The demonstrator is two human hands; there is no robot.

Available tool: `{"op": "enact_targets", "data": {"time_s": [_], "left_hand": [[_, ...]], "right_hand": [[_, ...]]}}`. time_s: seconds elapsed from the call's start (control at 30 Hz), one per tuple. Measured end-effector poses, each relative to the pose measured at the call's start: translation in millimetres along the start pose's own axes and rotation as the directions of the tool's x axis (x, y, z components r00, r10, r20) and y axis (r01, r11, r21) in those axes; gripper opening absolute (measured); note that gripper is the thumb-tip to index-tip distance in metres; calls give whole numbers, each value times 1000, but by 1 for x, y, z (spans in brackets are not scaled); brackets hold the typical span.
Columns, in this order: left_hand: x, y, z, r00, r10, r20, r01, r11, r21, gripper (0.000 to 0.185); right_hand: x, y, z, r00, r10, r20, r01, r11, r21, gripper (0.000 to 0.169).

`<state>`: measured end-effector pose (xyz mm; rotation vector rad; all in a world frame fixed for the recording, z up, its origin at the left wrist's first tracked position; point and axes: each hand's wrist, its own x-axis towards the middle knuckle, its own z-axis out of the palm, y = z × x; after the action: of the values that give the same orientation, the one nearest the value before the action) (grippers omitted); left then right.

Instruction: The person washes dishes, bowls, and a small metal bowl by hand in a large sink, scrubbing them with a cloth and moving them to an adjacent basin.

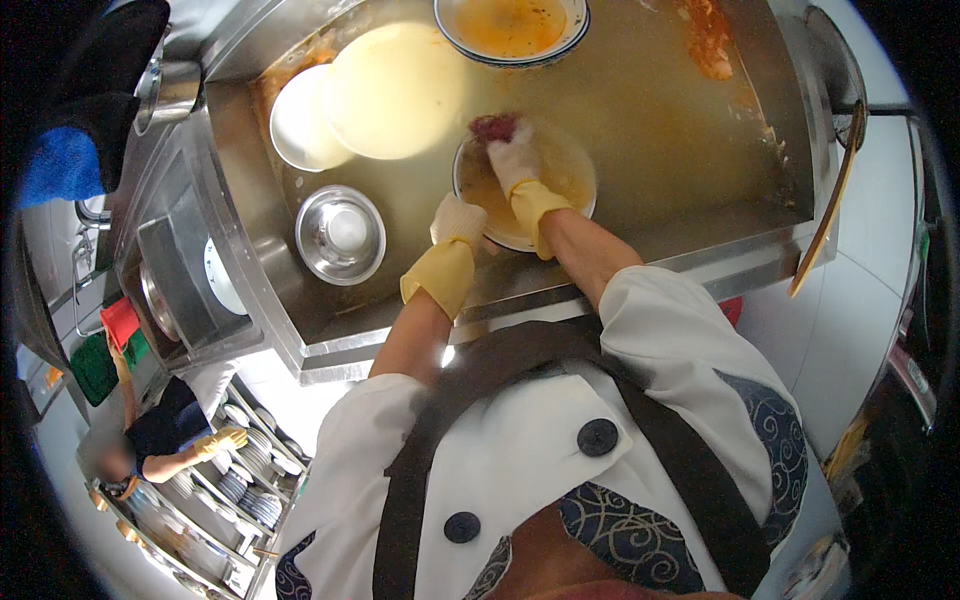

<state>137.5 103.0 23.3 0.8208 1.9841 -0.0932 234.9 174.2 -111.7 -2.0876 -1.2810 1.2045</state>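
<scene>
My left hand [457, 219], in a white glove with a yellow cuff, grips the near left rim of a large round bowl [574, 176]. That bowl lies partly under the murky water of a stainless steel sink [645, 165]. My right hand [516, 154], gloved alike, is over the bowl's far side and holds a dark red scrubbing pad [493, 127]. Its fingertips are blurred. Beyond it, a white bowl with a blue rim [511, 58] holds orange, oily liquid. A steel bowl [341, 235] and pale round dishes [397, 90] sit to the left.
Orange food scraps [705, 41] collect along the sink's far right. A wooden-handled pan or strainer [825, 217] leans at the right edge. To the left are a smaller basin [199, 277] with dishes, a co-worker [169, 427] in yellow gloves, and a rack [247, 480] of stacked plates.
</scene>
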Motion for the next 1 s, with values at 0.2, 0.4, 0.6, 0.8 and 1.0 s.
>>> {"op": "enact_targets", "data": {"time_s": [0.2, 0.4, 0.6, 0.8, 1.0], "left_hand": [[39, -38, 9, 992, 56, 111, -9, 924, -382, 39], [66, -61, 11, 939, 128, 320, -159, 985, 72, 36], [59, -69, 24, 917, 348, 194, -360, 932, 29, 37], [52, -78, 29, 860, 412, 302, 102, 441, -892, 47], [57, -84, 21, 946, 277, 169, -122, 787, -605, 61]], "right_hand": [[-57, -16, -59, 590, -229, 775, 393, 919, -28, 56], [-40, -36, -141, 332, 177, 927, 887, 276, -370, 49], [15, -13, -107, 942, -65, 330, 298, 619, -726, 43], [-24, -33, -30, 961, -212, 179, 195, 975, 106, 44], [-74, -25, -57, 474, -311, 824, 538, 843, 8, 44]]}}
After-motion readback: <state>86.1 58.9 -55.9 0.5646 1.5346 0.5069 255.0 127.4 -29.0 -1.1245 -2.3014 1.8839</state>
